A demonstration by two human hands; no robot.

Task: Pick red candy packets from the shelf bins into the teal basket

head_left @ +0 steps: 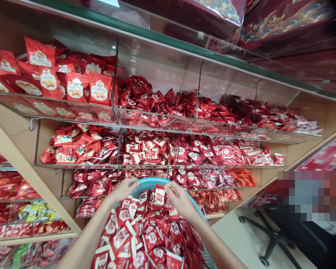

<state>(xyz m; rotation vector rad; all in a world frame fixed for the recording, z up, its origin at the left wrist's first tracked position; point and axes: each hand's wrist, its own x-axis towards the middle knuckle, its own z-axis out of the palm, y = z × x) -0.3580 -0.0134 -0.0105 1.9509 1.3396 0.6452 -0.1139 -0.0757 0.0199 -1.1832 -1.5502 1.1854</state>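
Note:
A blue-green plastic basket [149,181] in front of me is heaped with small red and white snack packets [152,237]. My left hand [124,190] is at the far left of its rim, fingers closed over the edge. Between the thumb and fingers of my right hand [178,197] is one red packet [159,195] with a white label, raised just above the heap near the far rim. Behind the basket, shelf compartments hold similar packets [147,147].
Glass-edged shelves [156,129] with thin dividers rise in front, filled with red packets; larger red packets [100,89] stand at upper left. More stocked shelves [5,186] are at left. At right stands a black wheeled chair [274,237], beside a blurred-out patch.

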